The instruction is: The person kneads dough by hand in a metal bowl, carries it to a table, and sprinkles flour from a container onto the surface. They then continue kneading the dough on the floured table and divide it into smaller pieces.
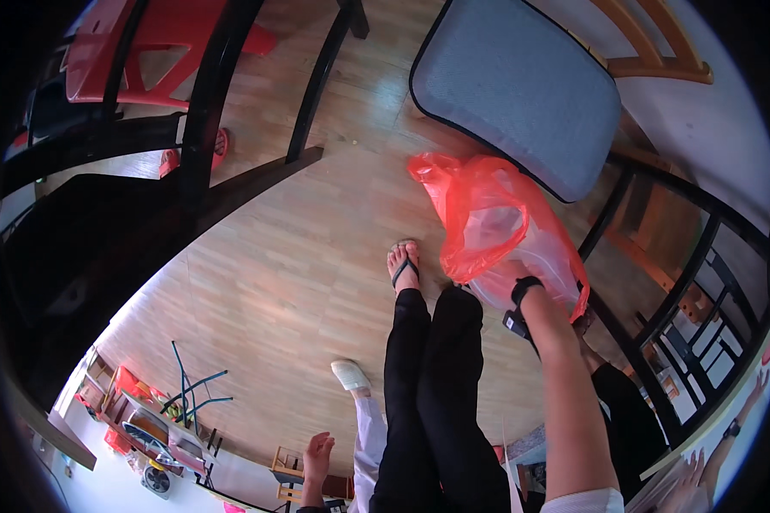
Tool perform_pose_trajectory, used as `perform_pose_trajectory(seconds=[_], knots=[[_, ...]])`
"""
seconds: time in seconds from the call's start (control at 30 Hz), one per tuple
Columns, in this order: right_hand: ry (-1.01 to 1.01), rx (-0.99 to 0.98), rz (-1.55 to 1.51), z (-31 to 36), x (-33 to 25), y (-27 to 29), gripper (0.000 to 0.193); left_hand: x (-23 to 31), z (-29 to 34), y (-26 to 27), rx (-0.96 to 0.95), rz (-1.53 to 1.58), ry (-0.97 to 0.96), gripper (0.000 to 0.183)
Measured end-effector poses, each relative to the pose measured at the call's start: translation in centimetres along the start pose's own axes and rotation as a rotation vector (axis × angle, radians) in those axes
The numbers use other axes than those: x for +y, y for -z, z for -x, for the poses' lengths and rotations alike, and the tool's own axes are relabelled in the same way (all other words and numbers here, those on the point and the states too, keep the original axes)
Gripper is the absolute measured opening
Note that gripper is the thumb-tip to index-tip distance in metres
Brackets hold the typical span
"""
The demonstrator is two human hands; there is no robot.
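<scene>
Red plastic bag (535,224): seen mouth open beside the front edge of the grey cushioned seat (518,94); whether it is rested on the floor (299,274) cannot be told.
Right hand (512,270): reached into the bag's mouth, the fingers hidden by film; how far they are spread, or what is gripped, cannot be told.
Left hand (318,457): held low and apart, loosely half-curled, nothing gripped.
Right wrist: circled by a black strap (526,289).
</scene>
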State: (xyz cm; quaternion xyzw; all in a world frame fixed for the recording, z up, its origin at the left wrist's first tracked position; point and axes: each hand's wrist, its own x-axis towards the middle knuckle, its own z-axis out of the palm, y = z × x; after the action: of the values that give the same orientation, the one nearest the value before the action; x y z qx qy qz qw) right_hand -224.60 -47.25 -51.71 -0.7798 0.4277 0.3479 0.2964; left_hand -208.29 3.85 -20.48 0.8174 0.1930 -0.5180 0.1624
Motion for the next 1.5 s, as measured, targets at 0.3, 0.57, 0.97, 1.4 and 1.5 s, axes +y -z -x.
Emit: perform_pose_trajectory(seconds=[0.3,0.57,0.97,1.4,1.5], knots=[[-0.008,-0.018,-0.252,0.0,-0.8,-1.9,0.030,3.9,0.8,1.7,0.017,0.167,-0.045,0.023],[-0.038,-0.020,-0.425,1.0,1.4,-1.9,0.031,2.5,1.1,0.5,-0.023,0.025,0.000,0.023],[-0.018,-0.029,-0.662,-1.0,1.2,-1.1,0.032,1.3,0.3,-0.1,-0.017,0.085,-0.078,0.023],[-0.030,0.005,-0.921,0.7,2.2,4.4,0.033,2.9,1.6,-1.7,-0.061,0.033,-0.105,0.023],[-0.087,-0.006,-0.863,3.4,0.4,7.0,0.044,2.9,2.0,-0.7,-0.044,0.024,-0.104,0.025]])
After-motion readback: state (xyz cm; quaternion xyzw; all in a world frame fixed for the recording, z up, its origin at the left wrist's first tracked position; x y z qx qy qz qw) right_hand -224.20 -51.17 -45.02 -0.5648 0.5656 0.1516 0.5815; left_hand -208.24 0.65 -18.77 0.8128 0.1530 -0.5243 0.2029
